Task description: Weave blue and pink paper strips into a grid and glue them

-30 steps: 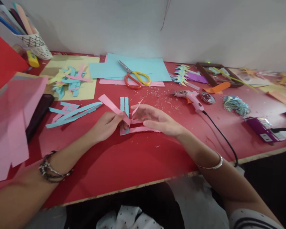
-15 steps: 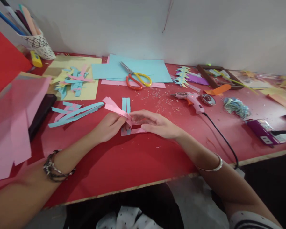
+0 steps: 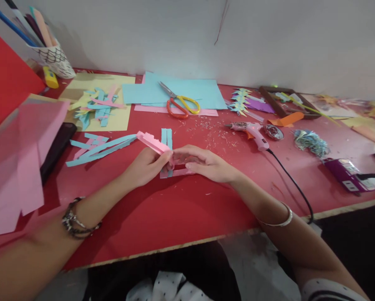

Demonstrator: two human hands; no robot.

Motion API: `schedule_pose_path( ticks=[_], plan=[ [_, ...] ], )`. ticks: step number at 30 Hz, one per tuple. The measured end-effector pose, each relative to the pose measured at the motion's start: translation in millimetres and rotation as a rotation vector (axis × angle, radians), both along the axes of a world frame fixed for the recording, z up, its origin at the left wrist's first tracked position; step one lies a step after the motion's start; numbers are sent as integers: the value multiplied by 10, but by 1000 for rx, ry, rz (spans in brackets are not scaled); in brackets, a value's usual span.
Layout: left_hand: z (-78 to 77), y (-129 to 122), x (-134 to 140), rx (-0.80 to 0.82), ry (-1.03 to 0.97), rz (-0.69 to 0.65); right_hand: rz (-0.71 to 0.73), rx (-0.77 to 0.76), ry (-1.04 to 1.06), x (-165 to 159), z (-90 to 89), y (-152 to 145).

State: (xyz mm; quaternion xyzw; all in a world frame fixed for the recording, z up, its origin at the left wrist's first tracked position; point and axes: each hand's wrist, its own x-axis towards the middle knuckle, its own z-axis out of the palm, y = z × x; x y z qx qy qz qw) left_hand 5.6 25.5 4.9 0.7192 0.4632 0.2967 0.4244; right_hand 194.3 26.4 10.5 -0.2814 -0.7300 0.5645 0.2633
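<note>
A folded pink paper strip is pinched between the thumb and fingers of my left hand, its free end pointing up to the left. My right hand has curled fingers at the strip's near end, with the thumb held lower; the exact grip is partly hidden. Beneath both hands lie light blue paper strips side by side. Another pink strip crosses their lower end below my right thumb.
Loose blue strips and a woven piece lie left. Scissors rest on blue sheets. A pink glue gun with a black cord, a yarn bundle and a purple box sit right.
The pink strip in my left hand has turned, now showing a narrower folded edge, and the left thumb has shifted along it. My right hand stays nearly in place.
</note>
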Motion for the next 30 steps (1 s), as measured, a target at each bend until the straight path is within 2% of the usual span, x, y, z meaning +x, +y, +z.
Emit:
schedule_pose_path(
  ticks=[6,11,13,15,20,30],
  plan=[
    [2,3,-7,-86,-43,13,-32,100,-69,-17,31,-2],
    [17,5,1,-95,-88,16,-142,397,-303,45,114,5],
    [18,4,3,-88,-79,13,-109,523,-449,90,144,13],
    [19,4,2,-83,-70,6,-59,587,-575,129,158,22],
    [22,3,2,-70,-74,8,27,562,-682,166,159,42],
    [25,-8,-9,-95,-103,17,-37,473,-723,190,220,42]
  ],
)
